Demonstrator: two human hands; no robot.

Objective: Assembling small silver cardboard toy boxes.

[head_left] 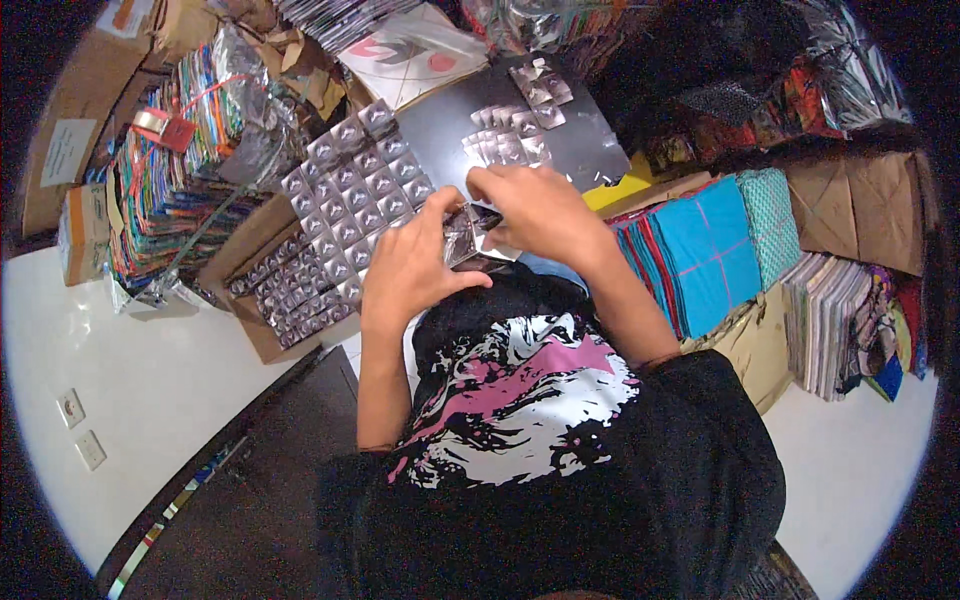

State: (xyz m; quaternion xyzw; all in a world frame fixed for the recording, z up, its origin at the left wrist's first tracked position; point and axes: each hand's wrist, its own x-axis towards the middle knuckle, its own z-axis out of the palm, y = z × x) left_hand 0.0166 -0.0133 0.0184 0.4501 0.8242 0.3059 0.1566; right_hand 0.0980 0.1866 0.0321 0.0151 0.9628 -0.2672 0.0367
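Note:
Close to my body, a small grey printed carton (462,243) sits between my two hands, with a dark opening at its upper right. My left hand (408,262) grips it from the left, with the thumb stretched out below. My right hand (545,212) bends over its right side, fingers curled in at the opening; what the fingertips pinch is partly hidden. Rows of similar small cartons (345,180) stand packed together to the left of my hands. Past my right hand, several grey printed pieces (508,135) lie overlapping on the dark grey tabletop (425,135).
More small grey pieces (540,88) lie at the table's far end. A white plastic-wrapped packet (415,55) is behind. Tied stacks of folded coloured cloth (705,255) flank the right side; a tall bundle of colourful packets (180,180) and cardboard boxes (80,130) fill the left.

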